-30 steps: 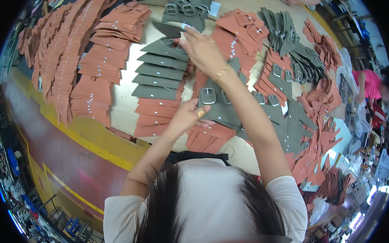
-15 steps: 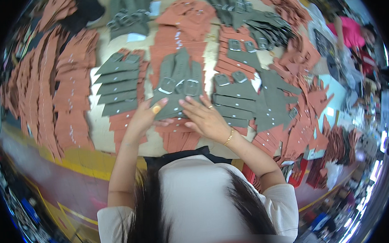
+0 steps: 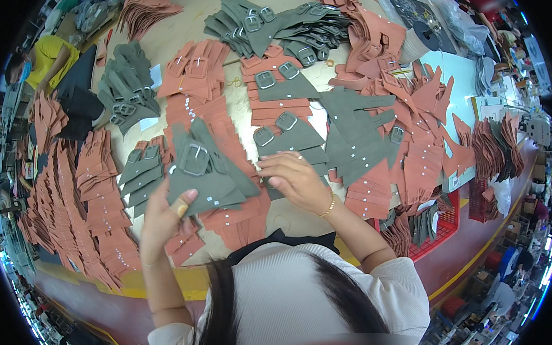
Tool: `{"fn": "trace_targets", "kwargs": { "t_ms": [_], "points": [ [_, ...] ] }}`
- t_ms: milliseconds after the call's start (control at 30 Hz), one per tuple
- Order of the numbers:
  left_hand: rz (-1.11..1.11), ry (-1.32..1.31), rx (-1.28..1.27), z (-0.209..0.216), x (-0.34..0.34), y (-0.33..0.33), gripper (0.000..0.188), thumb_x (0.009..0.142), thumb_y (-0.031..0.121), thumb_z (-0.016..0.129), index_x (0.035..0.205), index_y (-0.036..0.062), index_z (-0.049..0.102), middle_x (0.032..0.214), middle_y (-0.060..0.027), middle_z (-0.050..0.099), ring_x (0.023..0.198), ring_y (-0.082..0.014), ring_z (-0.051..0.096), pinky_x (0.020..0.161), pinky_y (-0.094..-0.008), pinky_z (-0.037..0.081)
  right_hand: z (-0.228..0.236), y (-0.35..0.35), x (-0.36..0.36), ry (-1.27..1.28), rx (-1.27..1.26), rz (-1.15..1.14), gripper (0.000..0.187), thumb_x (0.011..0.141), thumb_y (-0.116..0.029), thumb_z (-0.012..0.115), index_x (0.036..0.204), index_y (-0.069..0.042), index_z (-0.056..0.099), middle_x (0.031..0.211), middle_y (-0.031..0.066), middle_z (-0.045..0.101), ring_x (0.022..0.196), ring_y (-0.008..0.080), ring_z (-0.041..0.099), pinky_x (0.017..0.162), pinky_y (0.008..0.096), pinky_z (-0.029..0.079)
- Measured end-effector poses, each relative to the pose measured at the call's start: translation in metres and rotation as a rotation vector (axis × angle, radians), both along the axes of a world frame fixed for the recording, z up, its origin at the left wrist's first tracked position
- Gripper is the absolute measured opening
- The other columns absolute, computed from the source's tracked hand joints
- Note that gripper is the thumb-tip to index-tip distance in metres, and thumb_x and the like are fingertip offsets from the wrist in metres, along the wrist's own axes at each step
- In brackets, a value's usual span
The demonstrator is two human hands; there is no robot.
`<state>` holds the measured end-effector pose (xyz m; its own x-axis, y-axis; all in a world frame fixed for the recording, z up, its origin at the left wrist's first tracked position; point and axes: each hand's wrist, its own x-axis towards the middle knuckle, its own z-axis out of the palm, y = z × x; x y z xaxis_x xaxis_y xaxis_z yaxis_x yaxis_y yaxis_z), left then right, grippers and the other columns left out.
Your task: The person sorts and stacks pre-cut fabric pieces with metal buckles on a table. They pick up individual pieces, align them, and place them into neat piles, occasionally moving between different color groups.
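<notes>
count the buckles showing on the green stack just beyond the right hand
2: left buckle and right buckle, along the far edge of the green stack; more may be hidden underneath.

Left grip (image 3: 162,221) partly hidden beneath buckled green pieces (image 3: 213,185)

The pale tabletop (image 3: 184,28) is brightly, evenly lit; lights (image 3: 549,265) at lower right are blown out. Straight edges are bent near the black rim; a pinkish shape (image 3: 353,343) at bottom is blurred.

No text is readable on the grey pieces' (image 3: 224,186) white labels (image 3: 209,199).
</notes>
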<state>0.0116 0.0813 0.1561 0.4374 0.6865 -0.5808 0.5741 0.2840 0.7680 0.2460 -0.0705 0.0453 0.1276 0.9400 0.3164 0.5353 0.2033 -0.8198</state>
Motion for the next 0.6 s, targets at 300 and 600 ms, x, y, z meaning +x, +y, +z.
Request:
{"fn": "trace_targets", "kwargs": {
  "t_ms": [300, 600],
  "points": [
    [-0.040, -0.586, 0.337, -0.002, 0.199, 0.099, 0.041, 0.095, 0.030, 0.060, 0.123, 0.0005, 0.050, 0.095, -0.0095, 0.064, 0.075, -0.0163, 0.066, 0.061, -0.0287, 0.052, 0.006, -0.043, 0.040, -0.074, -0.012, -0.349, 0.010, 0.089, -0.012, 0.063, 0.093, -0.005, 0.070, 0.097, 0.0062, 0.070, 0.089, 0.0238, 0.065, 0.083, 0.0360, 0.046],
    [0.367, -0.604, 0.044, -0.190, 0.354, 0.156, 0.033, 0.099, 0.011, 0.046, 0.127, -0.0029, 0.034, 0.102, -0.0226, 0.060, 0.075, -0.0339, 0.070, 0.055, -0.0382, 0.061, -0.004, -0.059, 0.041, -0.025, -0.106, -0.406, 0.012, 0.090, -0.014, 0.062, 0.094, -0.005, 0.069, 0.096, 0.0065, 0.070, 0.088, 0.0236, 0.064, 0.081, 0.0359, 0.046]
  ]
}}
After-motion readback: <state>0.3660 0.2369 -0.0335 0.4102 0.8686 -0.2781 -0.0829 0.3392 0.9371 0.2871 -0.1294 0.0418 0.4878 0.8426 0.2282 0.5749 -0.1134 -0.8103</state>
